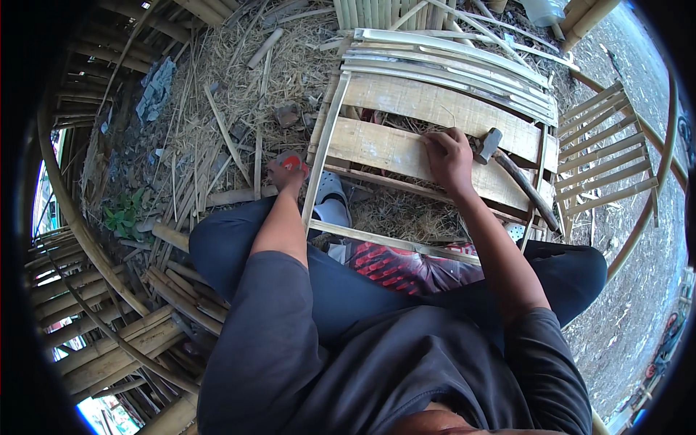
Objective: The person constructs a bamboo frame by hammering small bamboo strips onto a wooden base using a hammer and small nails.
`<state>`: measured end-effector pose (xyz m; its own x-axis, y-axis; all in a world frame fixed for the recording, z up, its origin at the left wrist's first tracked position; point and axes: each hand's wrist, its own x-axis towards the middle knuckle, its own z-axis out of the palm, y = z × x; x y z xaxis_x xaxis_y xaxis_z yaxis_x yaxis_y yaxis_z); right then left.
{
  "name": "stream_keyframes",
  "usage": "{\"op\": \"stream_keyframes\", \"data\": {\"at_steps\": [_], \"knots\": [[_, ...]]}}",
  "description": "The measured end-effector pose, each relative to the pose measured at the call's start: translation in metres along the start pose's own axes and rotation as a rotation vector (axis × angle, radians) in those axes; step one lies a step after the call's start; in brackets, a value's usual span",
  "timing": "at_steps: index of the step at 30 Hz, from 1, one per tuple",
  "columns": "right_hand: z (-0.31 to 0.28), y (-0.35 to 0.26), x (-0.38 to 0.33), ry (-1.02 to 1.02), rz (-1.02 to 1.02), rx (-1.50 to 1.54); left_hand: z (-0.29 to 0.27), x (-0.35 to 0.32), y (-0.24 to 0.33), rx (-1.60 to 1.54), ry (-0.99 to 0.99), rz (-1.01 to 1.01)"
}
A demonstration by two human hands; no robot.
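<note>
My left hand (287, 174) is beside the left rail of a bamboo frame (325, 148), closed on a small plastic packet (293, 162) with a red mark. Over the wooden plank (377, 147) in the middle of that frame, my right hand (449, 154) has its fingers pinched together. Whatever the fingertips hold, if anything, is too small or hidden to make out. A hammer (516, 172) with a grey metal head and a worn wooden handle rests on the frame, just right of my right hand. Another wide plank (413, 96) and several thin bamboo slats (449, 65) span the frame's far part.
To the right stands a slatted bamboo rack (605, 152) on grey ground. Straw, sticks and bamboo scraps (232, 109) litter the ground at left, with a crumpled blue-grey cloth (155, 90). Bamboo poles (123, 348) are stacked at lower left. A patterned red and black sack (406, 267) lies beneath me.
</note>
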<state>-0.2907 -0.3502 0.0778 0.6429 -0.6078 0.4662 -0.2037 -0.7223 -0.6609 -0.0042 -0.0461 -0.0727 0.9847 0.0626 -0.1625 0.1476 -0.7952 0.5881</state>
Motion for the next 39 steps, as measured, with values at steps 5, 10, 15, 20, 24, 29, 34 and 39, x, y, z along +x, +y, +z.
{"op": "stream_keyframes", "data": {"at_steps": [5,10,15,20,24,29,34,39], "knots": [[0.004,-0.001,0.003,-0.030,0.040,-0.026,0.020,0.009,-0.018,0.051,-0.108,0.017],[0.002,0.003,0.004,-0.053,0.053,-0.031,0.030,0.018,-0.034,0.197,-0.406,0.036],[0.001,0.000,0.004,-0.047,0.068,-0.011,0.024,0.032,-0.042,0.243,-0.476,0.065],[0.003,-0.008,0.006,-0.029,0.033,0.028,-0.001,0.036,-0.046,0.216,-0.172,0.192],[-0.003,0.008,0.001,-0.017,0.006,-0.022,0.004,0.003,0.000,0.369,-0.050,0.182],[0.001,0.001,0.003,-0.011,-0.008,-0.002,0.001,0.015,-0.023,0.347,-0.129,0.039],[0.000,0.001,0.003,-0.038,0.055,0.040,0.015,0.023,-0.041,0.308,-0.159,-0.062],[-0.002,0.006,0.000,-0.098,0.068,0.015,0.023,0.023,-0.039,0.253,-0.098,-0.056]]}}
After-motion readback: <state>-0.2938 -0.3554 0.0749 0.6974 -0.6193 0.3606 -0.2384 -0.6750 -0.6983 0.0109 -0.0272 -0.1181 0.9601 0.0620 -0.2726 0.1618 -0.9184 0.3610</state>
